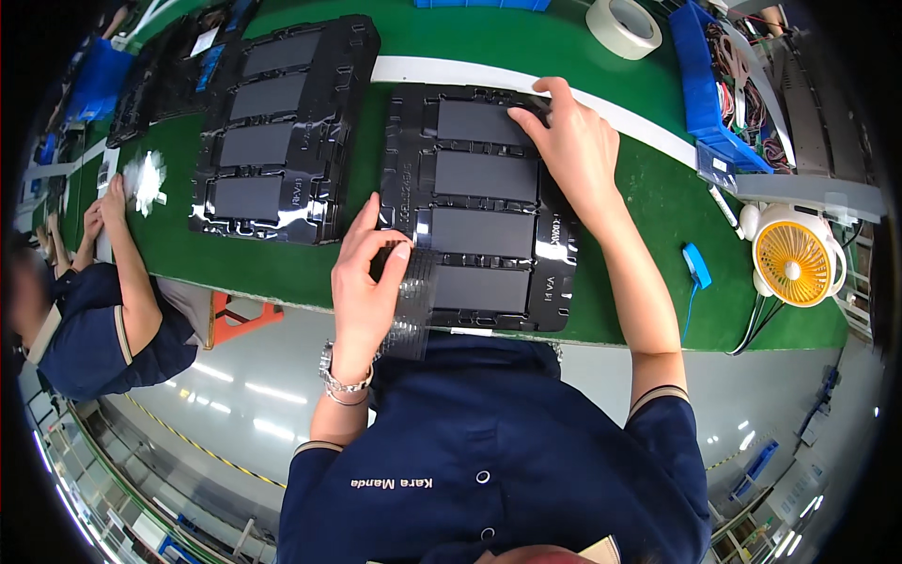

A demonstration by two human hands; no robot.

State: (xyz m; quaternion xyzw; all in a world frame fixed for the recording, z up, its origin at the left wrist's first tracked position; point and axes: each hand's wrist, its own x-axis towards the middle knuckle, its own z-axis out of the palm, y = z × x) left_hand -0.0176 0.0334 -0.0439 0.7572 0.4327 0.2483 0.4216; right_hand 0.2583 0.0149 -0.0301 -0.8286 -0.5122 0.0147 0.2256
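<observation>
A black plastic tray (pixel 411 179) lies on the green table in front of me, with several dark grey rectangular panels (pixel 484 176) set in a column of recesses. My left hand (pixel 365 282) is at the tray's near left side, thumb and fingers closed on a translucent ribbed plastic strip (pixel 411 305) that hangs over the tray and the table edge. At the far right corner, my right hand (pixel 578 146) reaches over the topmost panel (pixel 479 122). Its thumb and index finger are apart; the thumb tip is at that panel's right end, and the other fingers are partly hidden.
Left of it stands a stack of similar black trays (pixel 319 132) with panels. A tape roll (pixel 624 26), a blue bin of wires (pixel 695 75), a small orange-and-white fan (pixel 792 263) and a blue clip-like piece (pixel 696 266) lie around. Another person (pixel 103 320) works at the left.
</observation>
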